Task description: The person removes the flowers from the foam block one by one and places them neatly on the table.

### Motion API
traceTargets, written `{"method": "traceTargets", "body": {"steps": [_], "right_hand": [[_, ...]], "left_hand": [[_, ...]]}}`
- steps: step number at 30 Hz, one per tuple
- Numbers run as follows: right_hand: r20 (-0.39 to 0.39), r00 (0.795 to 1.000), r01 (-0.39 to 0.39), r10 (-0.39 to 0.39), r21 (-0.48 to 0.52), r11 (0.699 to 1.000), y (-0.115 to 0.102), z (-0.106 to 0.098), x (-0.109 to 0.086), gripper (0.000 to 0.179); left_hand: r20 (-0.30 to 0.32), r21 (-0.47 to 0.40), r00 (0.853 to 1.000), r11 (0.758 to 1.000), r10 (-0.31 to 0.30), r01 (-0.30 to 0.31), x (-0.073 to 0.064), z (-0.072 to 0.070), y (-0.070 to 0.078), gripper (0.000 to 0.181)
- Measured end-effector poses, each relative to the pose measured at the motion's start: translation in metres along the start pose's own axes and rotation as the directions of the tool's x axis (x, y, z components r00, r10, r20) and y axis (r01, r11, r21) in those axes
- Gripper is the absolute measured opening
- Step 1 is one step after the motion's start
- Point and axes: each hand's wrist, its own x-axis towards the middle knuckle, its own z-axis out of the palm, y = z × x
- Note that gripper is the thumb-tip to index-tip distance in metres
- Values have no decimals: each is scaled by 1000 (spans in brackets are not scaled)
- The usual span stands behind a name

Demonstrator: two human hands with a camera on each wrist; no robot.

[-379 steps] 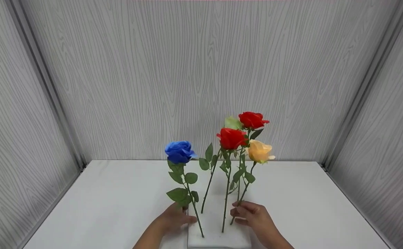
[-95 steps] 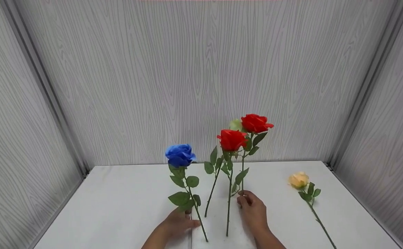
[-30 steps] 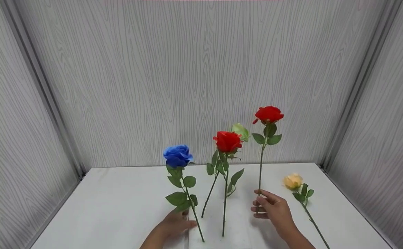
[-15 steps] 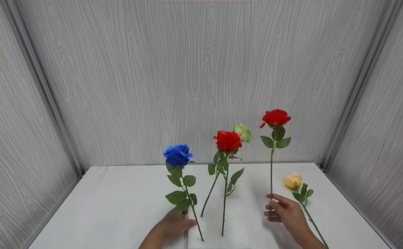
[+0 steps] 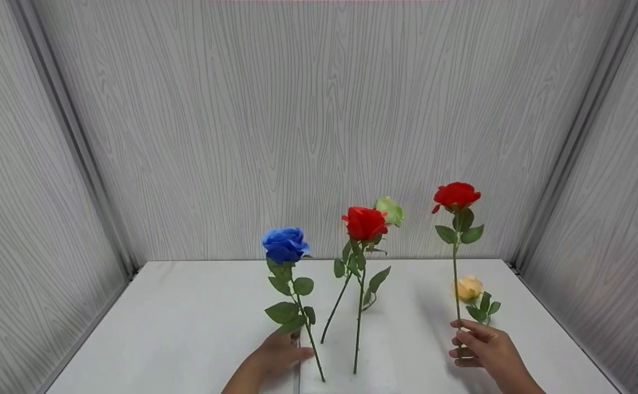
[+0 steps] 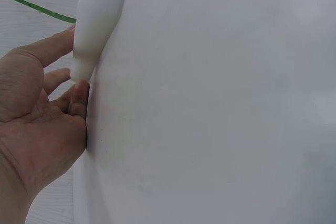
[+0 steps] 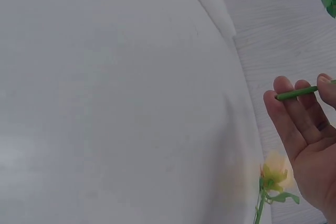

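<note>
The red rose (image 5: 457, 195) in my right grip (image 5: 484, 351) has just travelled further right and lower. A few seconds ago its stem still stood in the white block (image 5: 376, 368); now I have it well apart from there, upright in the air over the right part of the tabletop (image 5: 198, 317). My thumb and fingers pinch the stem near its lower end, and the right-wrist view shows that end lying against my fingers, touching nothing else that I can make out. The stem now passes in front of the peach rose (image 5: 470, 289), which lies on the tabletop, its lower stem hidden behind my hand.

My left grip (image 5: 280, 351) has stayed where it was, thumb and fingers clasping the left edge of the block beside the blue rose (image 5: 285, 245). That rose leans left in the block; the second red rose (image 5: 365, 223) stands nearly upright, and the green rose (image 5: 389, 211) tilts right behind it.

As I judge it, this means two roses are out and three remain planted. I should keep the red bloom clear of the peach one, since their petals and leaves could snag.
</note>
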Motion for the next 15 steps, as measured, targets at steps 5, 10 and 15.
{"method": "traceTargets", "body": {"steps": [5,10,15], "right_hand": [[45,999,-7,7,-21,1000,3,-17,-6,53],[26,1000,-14,16,-67,998,3,-26,-11,57],[16,1000,-24,25,-89,996,3,-35,-16,57]], "left_hand": [[19,3,999,999,39,-39,2,-1,0,89],[12,20,999,999,45,-45,3,-1,-2,89],[-1,47,998,997,69,-69,0,-2,-2,83]]}}
